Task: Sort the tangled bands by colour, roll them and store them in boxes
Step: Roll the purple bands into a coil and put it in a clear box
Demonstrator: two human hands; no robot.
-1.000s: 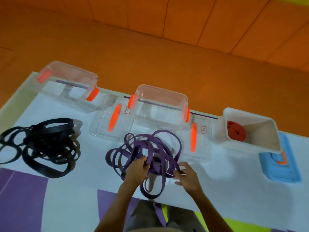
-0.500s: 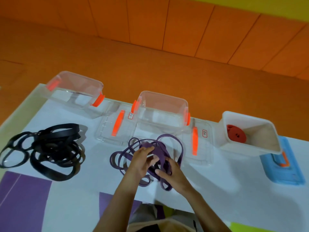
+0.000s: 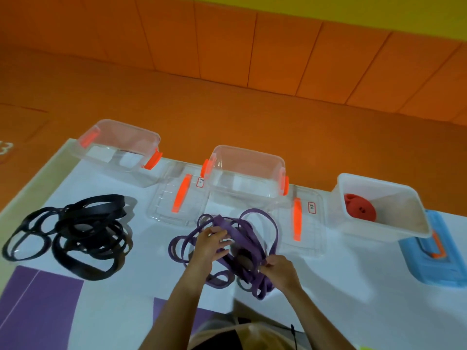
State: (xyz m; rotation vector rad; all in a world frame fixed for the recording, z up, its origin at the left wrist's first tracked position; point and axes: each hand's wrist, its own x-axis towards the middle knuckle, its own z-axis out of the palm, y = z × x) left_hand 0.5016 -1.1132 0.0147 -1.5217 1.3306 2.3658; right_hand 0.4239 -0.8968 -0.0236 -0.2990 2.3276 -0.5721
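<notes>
- My left hand [image 3: 211, 245] sits on top of the purple bands [image 3: 274, 223], with the fingers bent over the tangle and closed round a strand near its middle.
- My right hand [image 3: 279, 270] pinches a bunch of purple strands between curled fingers and thumb at the tangle's near right side.
- The purple bands lie in a loose knotted heap on the table [image 3: 341, 286], about the middle of it. Loops spread to the left and toward the far edge.
- The black bands [image 3: 101, 209] are a separate tangled heap near the table's left edge, well apart from the purple ones, and neither hand touches them.
- A clear box [image 3: 121, 140] with orange clips stands at the far left corner, open.
- A second clear box [image 3: 249, 162] with orange clips stands at the middle of the far edge, open, just beyond the purple heap.
- A clear lid [image 3: 178, 198] with an orange handle lies flat between the two clear boxes.
- Another clear lid [image 3: 298, 221] with an orange handle lies just right of the middle box, and the purple loop comes close to its left side.
- A white box [image 3: 376, 181] stands on the far edge toward the right, open, with a red roll [image 3: 360, 210] inside against its left wall.
- A blue lid [image 3: 429, 269] lies near the right edge, with its far end tucked under the white box.
- The table top is white, with purple patches along the near edge.
</notes>
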